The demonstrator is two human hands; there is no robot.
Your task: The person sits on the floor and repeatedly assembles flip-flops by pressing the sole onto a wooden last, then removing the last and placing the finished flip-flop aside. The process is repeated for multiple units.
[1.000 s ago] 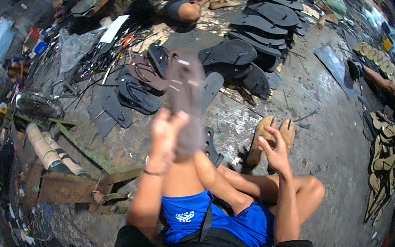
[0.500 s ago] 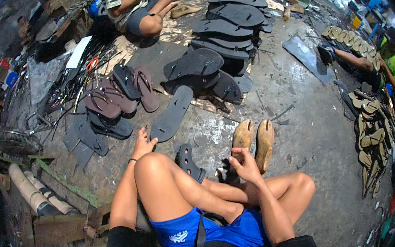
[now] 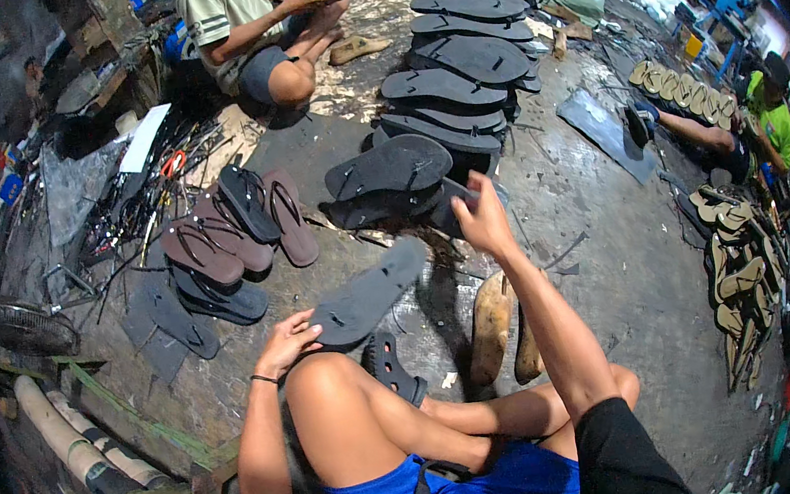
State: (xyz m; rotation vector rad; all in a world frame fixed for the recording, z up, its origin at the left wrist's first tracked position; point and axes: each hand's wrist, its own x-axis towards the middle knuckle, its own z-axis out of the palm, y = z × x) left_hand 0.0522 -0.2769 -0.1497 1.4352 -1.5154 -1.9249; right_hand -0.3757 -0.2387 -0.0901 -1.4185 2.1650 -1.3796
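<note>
My left hand (image 3: 290, 345) grips the heel end of a dark grey flip-flop sole (image 3: 369, 296), held raised and tilted above the floor by my left knee. Small holes show in it and no strap is visible. Reaching forward, my right hand (image 3: 484, 219) has its fingers closed at the edge of another dark sole (image 3: 447, 207), beside a low pile of black soles (image 3: 387, 169); part of that sole lies behind the fingers. Below my right forearm stand two wooden shoe lasts (image 3: 489, 330), one partly covered by the arm.
Stacked black soles (image 3: 465, 60) stand farther back. Brown and black flip-flops (image 3: 202, 252) lie to the left near a fan (image 3: 28, 327). One person (image 3: 234, 37) sits ahead holding a dark sole; another (image 3: 774, 128) sits far right near tan sandals (image 3: 743, 279).
My left hand has lifted the grey sole off the floor and drawn it nearer. My right hand has moved forward from the lasts to the pile. The person ahead now holds a sole in view.
</note>
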